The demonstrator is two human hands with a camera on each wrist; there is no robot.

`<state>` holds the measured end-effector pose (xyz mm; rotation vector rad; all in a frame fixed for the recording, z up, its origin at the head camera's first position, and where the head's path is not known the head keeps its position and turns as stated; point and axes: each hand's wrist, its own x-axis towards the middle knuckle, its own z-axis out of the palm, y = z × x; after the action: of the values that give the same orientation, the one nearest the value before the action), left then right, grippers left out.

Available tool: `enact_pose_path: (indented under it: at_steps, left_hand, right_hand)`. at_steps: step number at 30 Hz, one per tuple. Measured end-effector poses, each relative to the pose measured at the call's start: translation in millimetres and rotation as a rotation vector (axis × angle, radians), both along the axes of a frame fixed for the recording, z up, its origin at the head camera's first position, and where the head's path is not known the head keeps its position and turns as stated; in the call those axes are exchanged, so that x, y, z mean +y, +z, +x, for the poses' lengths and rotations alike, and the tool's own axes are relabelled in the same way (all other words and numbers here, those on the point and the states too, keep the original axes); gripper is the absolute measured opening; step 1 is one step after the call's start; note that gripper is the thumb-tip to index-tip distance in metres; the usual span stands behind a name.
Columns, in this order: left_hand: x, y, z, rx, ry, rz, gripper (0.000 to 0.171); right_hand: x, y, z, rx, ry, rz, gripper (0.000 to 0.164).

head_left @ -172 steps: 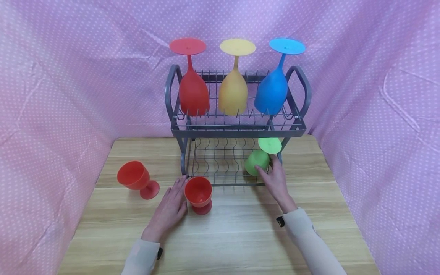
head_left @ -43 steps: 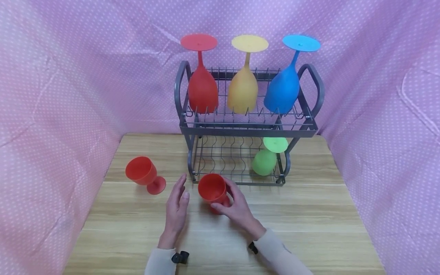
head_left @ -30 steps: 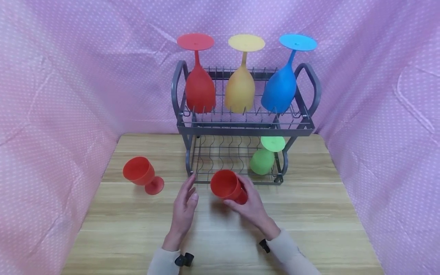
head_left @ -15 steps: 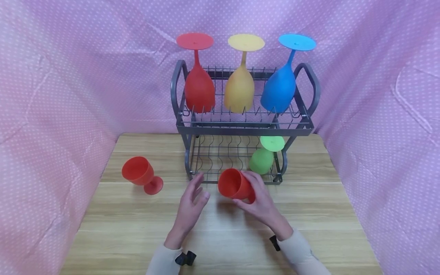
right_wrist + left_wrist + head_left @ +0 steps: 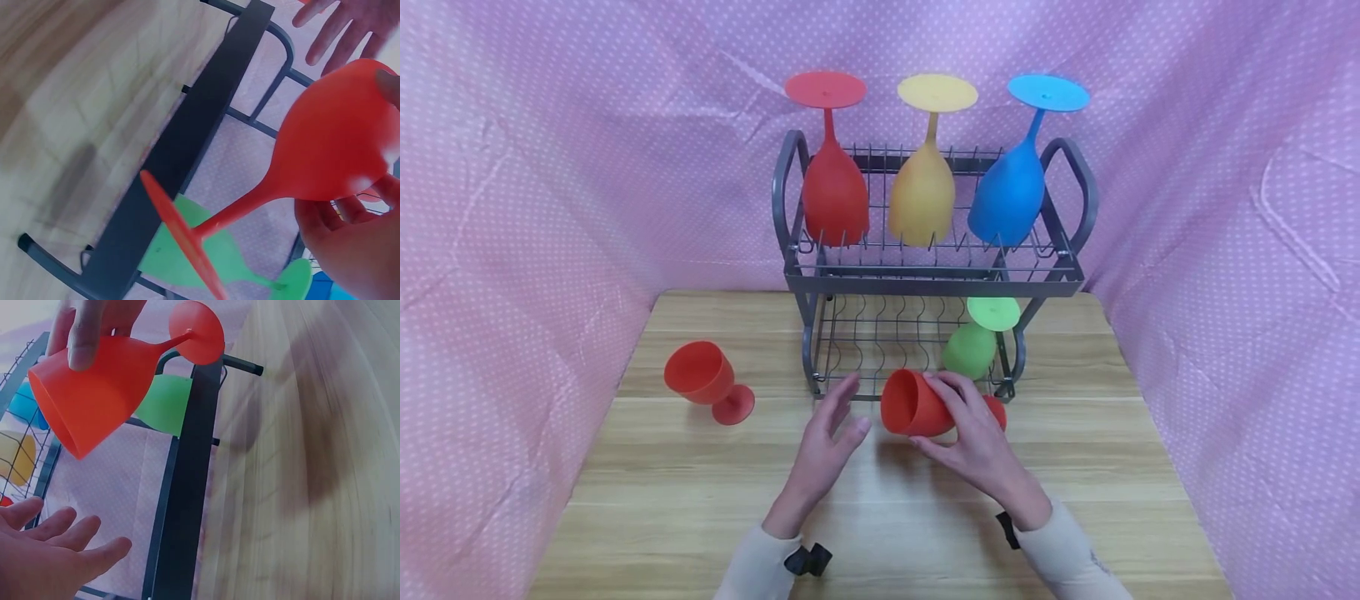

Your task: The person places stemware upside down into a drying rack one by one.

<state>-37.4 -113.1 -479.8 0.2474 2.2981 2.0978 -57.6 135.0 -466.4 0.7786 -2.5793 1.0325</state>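
My right hand [image 5: 988,450] grips a red goblet [image 5: 928,410] by its bowl, above the table in front of the rack. The goblet lies sideways in the air, its mouth to the left and its foot to the right; the right wrist view shows the stem and foot of this red goblet [image 5: 325,140] plainly. To the left of its mouth, my left hand [image 5: 822,458] is held with fingers extended and thumb apart, touching nothing. A green goblet [image 5: 970,350] rests upside down and tilted at the right end of the lower tier.
The two-tier dark dish rack [image 5: 932,287] carries upside-down red [image 5: 835,196], yellow [image 5: 922,200] and blue [image 5: 1009,196] goblets on top. Another red goblet [image 5: 700,375] stands on the wooden table [image 5: 647,500] at the left. Pink dotted cloth [image 5: 535,208] surrounds the table.
The right hand has left the green goblet on the lower tier, taken hold of the nearer red goblet, lifted it rightward and tipped it sideways. The left hand has come off the table beside the rack.
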Motion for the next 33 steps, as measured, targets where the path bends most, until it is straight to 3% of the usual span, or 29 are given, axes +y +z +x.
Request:
enact_pose_path:
  at_steps: [14, 24, 33]
  left_hand:
    - [8, 9.1, -4.6, -0.005, -0.021, -0.055, 0.076]
    - [11, 9.7, -7.8, 0.018, -0.061, -0.125, 0.084]
    - [15, 7.2, -9.0, -0.033, -0.116, -0.135, 0.086]
  right_hand:
    - [-5, 13.3, 0.2, 0.128, 0.041, 0.231, 0.100]
    - [-9, 16.2, 1.7, 0.174, 0.057, 0.288, 0.092]
    - [-13, 16.3, 1.8, 0.176, 0.062, 0.343, 0.089]
